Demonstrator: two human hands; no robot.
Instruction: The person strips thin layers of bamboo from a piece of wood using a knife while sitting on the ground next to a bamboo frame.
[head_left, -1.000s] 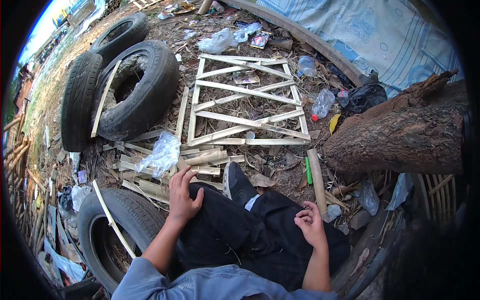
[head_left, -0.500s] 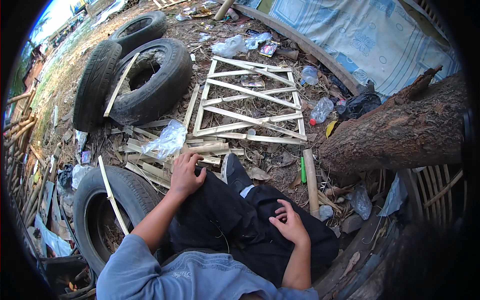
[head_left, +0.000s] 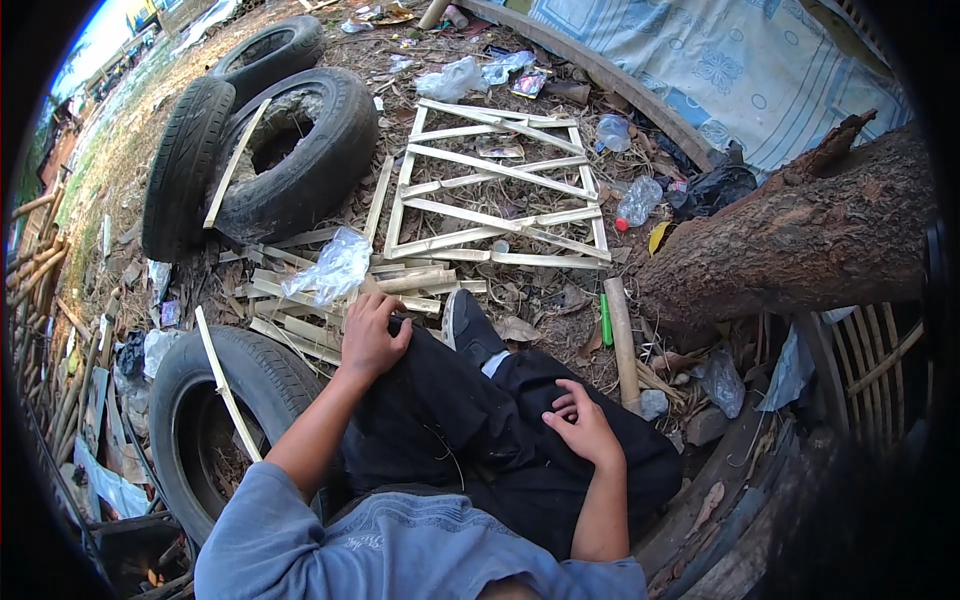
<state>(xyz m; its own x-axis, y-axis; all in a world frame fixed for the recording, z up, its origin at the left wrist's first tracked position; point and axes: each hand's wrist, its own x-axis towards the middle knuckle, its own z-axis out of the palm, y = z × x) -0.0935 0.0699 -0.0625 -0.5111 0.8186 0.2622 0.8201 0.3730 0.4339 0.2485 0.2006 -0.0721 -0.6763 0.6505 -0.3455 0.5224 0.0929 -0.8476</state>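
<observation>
My left hand [head_left: 375, 335] rests on my raised left knee, fingers stretched over it and holding nothing. On my other thigh lies my right hand [head_left: 585, 425], its fingers loosely bent and apart, also without anything in them. Just beyond the left hand is a pile of split bamboo strips [head_left: 315, 340] with a crumpled clear plastic bag [head_left: 335, 265] on it. A flat lattice frame of pale bamboo strips [head_left: 470, 163] lies on the ground ahead, crossed by zigzag pieces. A bright green slender object [head_left: 606, 320] sits beside a short round pole [head_left: 622, 350], beyond my right hand.
A tire [head_left: 285, 375] with a strip leaning across it stands at my left. More tires [head_left: 345, 165] are grouped farther off. A thick tree trunk [head_left: 800, 245] reaches in from the right, near a red-capped plastic bottle [head_left: 640, 203]. Blue-white patterned sheeting [head_left: 720, 70] spreads at the far right.
The view has shifted slightly, so the ground things sit a little higher in it. Both hands keep the same resting places on my legs.
</observation>
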